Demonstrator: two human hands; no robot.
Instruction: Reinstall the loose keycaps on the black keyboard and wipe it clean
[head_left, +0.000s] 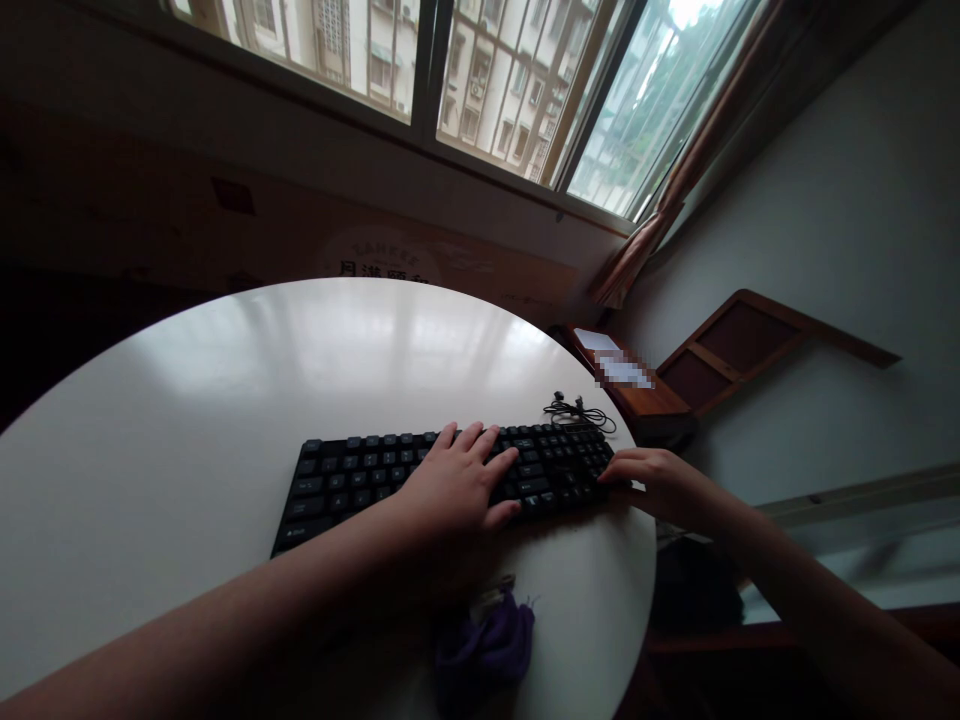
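A black keyboard (352,475) lies on the round white table (225,400), toward its right side. My left hand (457,485) rests flat on the middle of the keys, fingers stretched out and spread. My right hand (656,480) touches the keyboard's right end at the table edge, its fingers curled against the corner; whether it grips the edge is unclear. The keyboard's bundled black cable (577,410) lies just behind its right end.
A purple cloth-like thing (495,645) sits near the table's front edge below my left forearm. Right of the table stands a wooden piece of furniture (712,370). Behind are a dark wall, large windows (487,90) and a curtain (675,190).
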